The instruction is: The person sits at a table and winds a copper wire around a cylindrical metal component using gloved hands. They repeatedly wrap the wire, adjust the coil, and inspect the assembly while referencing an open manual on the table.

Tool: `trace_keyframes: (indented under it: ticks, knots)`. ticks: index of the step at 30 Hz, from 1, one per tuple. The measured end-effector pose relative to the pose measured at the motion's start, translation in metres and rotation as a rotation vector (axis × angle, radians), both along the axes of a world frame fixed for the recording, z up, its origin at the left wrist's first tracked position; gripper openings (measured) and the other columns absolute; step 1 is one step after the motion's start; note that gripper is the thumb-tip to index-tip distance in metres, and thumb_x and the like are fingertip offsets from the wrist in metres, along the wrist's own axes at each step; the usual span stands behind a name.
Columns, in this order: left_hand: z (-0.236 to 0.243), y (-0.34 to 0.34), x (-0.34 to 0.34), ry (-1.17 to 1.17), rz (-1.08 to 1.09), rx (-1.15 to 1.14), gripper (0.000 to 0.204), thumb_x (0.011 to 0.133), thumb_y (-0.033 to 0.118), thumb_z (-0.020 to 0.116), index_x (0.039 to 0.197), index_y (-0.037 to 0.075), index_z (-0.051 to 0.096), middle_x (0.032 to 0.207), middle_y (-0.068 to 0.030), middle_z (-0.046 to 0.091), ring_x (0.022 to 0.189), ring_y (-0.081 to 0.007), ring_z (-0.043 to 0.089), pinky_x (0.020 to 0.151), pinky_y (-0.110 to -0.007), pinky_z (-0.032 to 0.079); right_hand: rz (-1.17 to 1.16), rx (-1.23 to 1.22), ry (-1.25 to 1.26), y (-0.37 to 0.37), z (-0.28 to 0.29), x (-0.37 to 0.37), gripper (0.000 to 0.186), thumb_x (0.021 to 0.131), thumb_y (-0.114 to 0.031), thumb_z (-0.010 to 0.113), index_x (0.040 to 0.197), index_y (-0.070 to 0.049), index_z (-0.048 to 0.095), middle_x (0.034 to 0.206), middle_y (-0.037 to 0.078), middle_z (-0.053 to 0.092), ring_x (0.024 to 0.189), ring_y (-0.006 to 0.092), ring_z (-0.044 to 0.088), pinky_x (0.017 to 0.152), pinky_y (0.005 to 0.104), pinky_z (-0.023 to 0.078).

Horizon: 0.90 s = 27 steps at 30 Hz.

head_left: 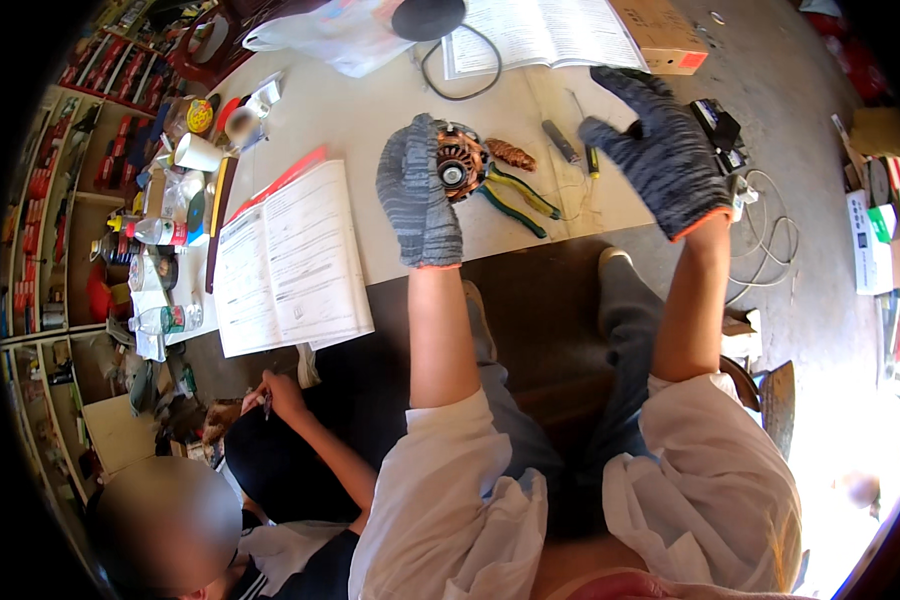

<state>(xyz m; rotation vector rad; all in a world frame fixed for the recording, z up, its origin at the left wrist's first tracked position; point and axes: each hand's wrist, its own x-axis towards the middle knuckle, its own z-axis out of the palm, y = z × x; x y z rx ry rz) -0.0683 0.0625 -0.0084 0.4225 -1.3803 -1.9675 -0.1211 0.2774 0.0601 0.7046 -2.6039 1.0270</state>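
Note:
In a grey knitted glove, my left hand is closed round the side of a round motor part with copper windings, held above the table. Right beside it lie pliers with yellow-and-green handles, jaws toward the motor part. A bundle of copper wire rests just beyond them. My right hand, gloved alike with an orange cuff, is open and holds nothing, its thumb and fingers apart over the table's right edge. Nearest to it are a yellow-and-black screwdriver and a dark-handled tool.
An open booklet overhangs the table's front left edge. Bottles and a white cup crowd the left side. Another booklet and a cardboard box lie at the back. A co-worker sits at my left.

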Motion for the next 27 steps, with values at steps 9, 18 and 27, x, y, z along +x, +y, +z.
trace_keyframes:
  ticks: [9,18,27]
  knots:
    - [-0.002,-0.004,0.002,-0.087,-0.007,0.015,0.021,0.083,0.024,0.064,0.09,0.004,0.064,0.084,-0.0044,0.061,0.074,-0.0118,0.058,0.061,-0.025,0.049,0.235,-0.026,-0.006,-0.078,-0.051,0.022,0.022,0.084,-0.024,0.056,0.095,-0.006,0.059,0.09,0.015,0.062,0.087,0.033,0.058,0.079,0.0418,0.045]
    - [0.024,0.004,0.015,-0.122,-0.447,-0.256,0.016,0.081,0.013,0.065,0.09,0.0,0.062,0.082,-0.0042,0.063,0.076,-0.009,0.057,0.071,-0.023,0.045,0.213,-0.444,-0.064,-0.051,-0.038,-0.001,0.011,0.077,-0.01,0.059,0.082,-0.004,0.066,0.081,0.011,0.064,0.077,0.0272,0.061,0.073,0.0334,0.048]
    - [-0.011,-0.048,0.006,-0.415,-0.131,-0.138,0.027,0.078,0.026,0.07,0.087,0.001,0.064,0.079,-0.006,0.065,0.069,-0.0122,0.059,0.064,-0.025,0.047,0.034,0.023,-0.096,-0.015,-0.031,-0.02,0.018,0.078,-0.017,0.064,0.091,-0.005,0.066,0.089,0.01,0.064,0.082,0.0242,0.061,0.076,0.031,0.047]
